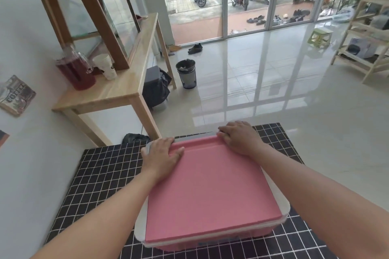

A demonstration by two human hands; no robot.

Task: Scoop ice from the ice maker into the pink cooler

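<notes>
On the pink cooler (212, 187) both hands rest

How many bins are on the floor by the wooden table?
2: a round lined bin past the table's leg, and a dark bagged bin under the table. More may be hidden.

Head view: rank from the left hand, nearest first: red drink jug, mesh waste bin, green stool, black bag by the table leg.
From the left hand:
1. Black bag, on the floor just left of the hand.
2. Mesh waste bin, on the floor ahead.
3. Red drink jug, on the wooden table, far left.
4. Green stool, far right by the glass.
</notes>
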